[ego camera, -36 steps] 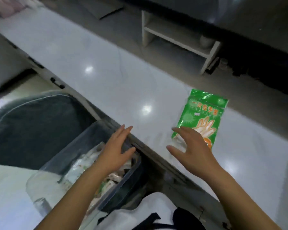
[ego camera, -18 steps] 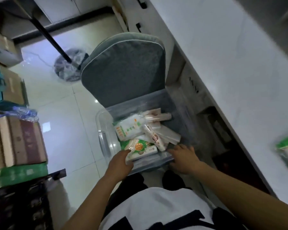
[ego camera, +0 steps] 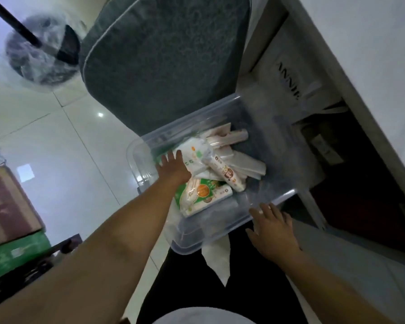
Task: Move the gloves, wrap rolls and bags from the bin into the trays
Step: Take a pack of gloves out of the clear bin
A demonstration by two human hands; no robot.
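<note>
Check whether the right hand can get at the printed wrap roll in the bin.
Probably yes: the right hand sits at the rim of the open bin, and the wrap roll lies on top, uncovered.

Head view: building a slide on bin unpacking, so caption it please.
Left hand reaches into the clear bin of packets; right hand hovers by its near rim.

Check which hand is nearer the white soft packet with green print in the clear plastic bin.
Left. The left hand is inside the clear plastic bin, fingers at the edge of the white soft packet. The right hand is outside, at the bin's near rim.
</note>
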